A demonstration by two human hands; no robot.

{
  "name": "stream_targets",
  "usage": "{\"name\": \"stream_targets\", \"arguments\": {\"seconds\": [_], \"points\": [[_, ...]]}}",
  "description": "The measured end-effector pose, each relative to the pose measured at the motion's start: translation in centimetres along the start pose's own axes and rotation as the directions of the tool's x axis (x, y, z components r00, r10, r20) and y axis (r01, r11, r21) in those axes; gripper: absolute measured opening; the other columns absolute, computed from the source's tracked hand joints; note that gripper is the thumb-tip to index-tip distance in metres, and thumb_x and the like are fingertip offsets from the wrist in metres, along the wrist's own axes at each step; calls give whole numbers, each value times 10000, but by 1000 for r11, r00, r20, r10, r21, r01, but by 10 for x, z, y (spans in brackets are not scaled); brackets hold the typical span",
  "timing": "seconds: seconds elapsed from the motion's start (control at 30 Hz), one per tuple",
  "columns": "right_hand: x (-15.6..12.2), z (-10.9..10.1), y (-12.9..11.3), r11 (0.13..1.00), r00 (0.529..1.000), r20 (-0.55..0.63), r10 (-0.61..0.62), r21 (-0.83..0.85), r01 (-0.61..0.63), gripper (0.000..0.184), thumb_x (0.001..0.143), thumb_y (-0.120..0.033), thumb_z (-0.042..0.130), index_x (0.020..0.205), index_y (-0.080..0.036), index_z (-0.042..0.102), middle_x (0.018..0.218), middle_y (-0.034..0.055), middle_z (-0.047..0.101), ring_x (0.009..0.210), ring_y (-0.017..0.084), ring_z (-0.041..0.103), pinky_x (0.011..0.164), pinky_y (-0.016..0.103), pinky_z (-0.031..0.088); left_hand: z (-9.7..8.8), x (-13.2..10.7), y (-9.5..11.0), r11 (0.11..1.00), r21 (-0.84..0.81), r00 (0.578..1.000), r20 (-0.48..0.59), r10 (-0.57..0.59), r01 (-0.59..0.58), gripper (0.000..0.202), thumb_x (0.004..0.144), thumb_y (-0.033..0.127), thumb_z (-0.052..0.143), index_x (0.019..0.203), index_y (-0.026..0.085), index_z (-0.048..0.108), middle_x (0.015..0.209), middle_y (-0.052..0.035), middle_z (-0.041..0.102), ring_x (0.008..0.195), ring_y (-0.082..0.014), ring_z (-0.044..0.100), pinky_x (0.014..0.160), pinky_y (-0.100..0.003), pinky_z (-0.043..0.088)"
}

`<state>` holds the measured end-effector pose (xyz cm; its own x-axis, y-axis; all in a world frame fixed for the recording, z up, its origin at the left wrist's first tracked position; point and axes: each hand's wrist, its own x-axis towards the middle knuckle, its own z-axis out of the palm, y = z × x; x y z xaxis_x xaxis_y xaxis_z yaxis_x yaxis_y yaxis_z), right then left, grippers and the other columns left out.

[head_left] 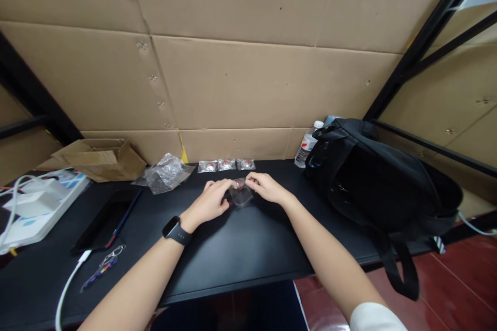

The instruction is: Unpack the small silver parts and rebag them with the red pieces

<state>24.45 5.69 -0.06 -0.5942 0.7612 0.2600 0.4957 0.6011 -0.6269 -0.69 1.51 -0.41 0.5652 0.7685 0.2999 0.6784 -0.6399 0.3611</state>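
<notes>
A small clear plastic bag lies between my hands on the black table, with a bit of red showing near its top. My left hand, a dark watch on its wrist, has its fingertips closed on the bag's left upper edge. From the other side my right hand pinches the bag's right upper corner. A small red thing peeks out beside my left thumb; I cannot make out what it is. Behind my hands, three small clear packets with red and silvery contents lie in a row against the cardboard.
To the left are crumpled clear plastic, an open cardboard box, a white power strip, a dark tablet on a cable and a keychain. A water bottle and black backpack stand right.
</notes>
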Motion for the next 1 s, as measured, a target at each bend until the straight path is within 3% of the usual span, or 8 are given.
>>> {"name": "stream_targets", "arguments": {"seconds": [0.13, 0.2, 0.3, 0.43, 0.57, 0.67, 0.8, 1.0], "points": [[-1, 1, 11, 996, 1000, 7, 18, -84, -17, 266, 770, -132, 750, 1009, -195, 651, 914, -10, 609, 655, 87, 533, 651, 203, 414, 5, 3, 1, 997, 60, 997, -66, -44, 48, 165, 867, 194, 584, 1012, 261, 626, 1135, -29, 695, 1106, -242, 575, 933, -389, 316], [1, 5, 14, 995, 1000, -4, 7, -101, -7, 227, 742, -145, 789, 936, -190, 679, 919, -4, 608, 668, 89, 540, 660, 205, 420, 7, 4, 0, 995, 65, 993, -95, -68, 75, 55, 906, 264, 599, 939, 255, 641, 1094, -29, 713, 1108, -246, 575, 917, -394, 300], [3, 9, 16, 998, 999, -50, -7, -55, 4, 50, 812, -191, 744, 832, -174, 700, 871, 12, 630, 689, 103, 565, 689, 219, 438, 5, 4, -2, 987, 42, 978, -152, -146, 154, 75, 924, 291, 592, 902, 254, 654, 1042, -16, 734, 1089, -240, 598, 911, -397, 290], [6, 9, 19, 984, 993, -49, 107, 149, -99, 129, 827, -284, 721, 813, -159, 696, 750, 10, 655, 623, 111, 576, 638, 227, 444, 2, 5, -4, 964, -45, 947, -182, -265, 261, 104, 923, 322, 569, 916, 253, 647, 966, 7, 759, 990, -226, 659, 923, -396, 303], [9, 15, 25, 891, 969, -23, 245, 400, -216, 217, 788, -354, 721, 838, -156, 646, 663, -2, 648, 575, 119, 580, 591, 229, 456, 4, 6, -1, 915, -188, 904, -178, -389, 357, 290, 885, 306, 587, 1169, 269, 541, 863, 50, 767, 736, -171, 681, 914, -372, 344], [10, 22, 27, 861, 951, -75, 301, 450, -237, 331, 738, -303, 740, 1001, -190, 575, 670, -27, 676, 534, 114, 564, 553, 216, 441, 8, 6, 0, 909, -197, 897, -184, -402, 367, 452, 879, 275, 579, 1312, 291, 448, 844, 67, 763, 728, -169, 678, 904, -368, 343], [9, 25, 24, 917, 946, -121, 300, 311, -251, 411, 760, -215, 702, 1141, -225, 548, 706, -39, 711, 569, 114, 593, 597, 210, 442, 12, 6, -4, 946, -69, 931, -168, -324, 317, 346, 922, 278, 532, 1257, 334, 595, 867, 25, 758, 953, -220, 661, 909, -395, 317], [6, 22, 9, 970, 974, -54, 220, -89, -224, 234, 863, -177, 594, 1032, -226, 748, 754, -17, 668, 666, 117, 600, 708, 237, 444, 16, 3, -7, 965, 91, 965, -124, -233, 244, 374, 996, 306, 447, 1286, 379, 671, 1036, -57, 708, 1067, -271, 544, 911, -445, 320]]}}
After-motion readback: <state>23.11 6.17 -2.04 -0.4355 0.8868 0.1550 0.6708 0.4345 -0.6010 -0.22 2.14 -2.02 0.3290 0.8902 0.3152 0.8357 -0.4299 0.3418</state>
